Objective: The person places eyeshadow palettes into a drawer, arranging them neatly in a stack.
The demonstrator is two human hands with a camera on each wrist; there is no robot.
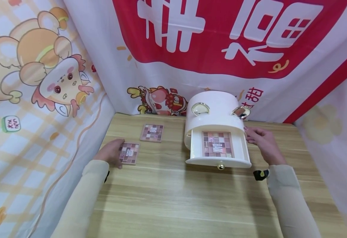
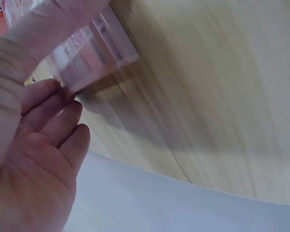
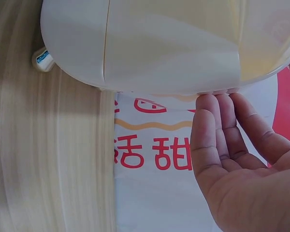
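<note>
My left hand [image 1: 112, 152] holds an eyeshadow palette [image 1: 130, 153] by its left side, low over the table. In the left wrist view the thumb lies across this palette [image 2: 94, 50] and the fingertips meet its near corner. A white rounded drawer box [image 1: 213, 110] stands at the back, its drawer [image 1: 218, 161] pulled out by a gold knob [image 1: 220, 167]. Inside the drawer lies another palette [image 1: 218, 144]. My right hand [image 1: 264, 142] rests its fingertips against the box's right side; in the right wrist view the fingers [image 3: 210, 130] are extended beside the white wall [image 3: 174, 53].
A third palette [image 1: 152, 133] lies on the wooden table [image 1: 167, 198], behind the left hand's one. Two gold-rimmed rings [image 1: 241, 112] stick out of the box's top front. Printed cloth [image 1: 167, 76] hangs behind the table and along its left and right sides.
</note>
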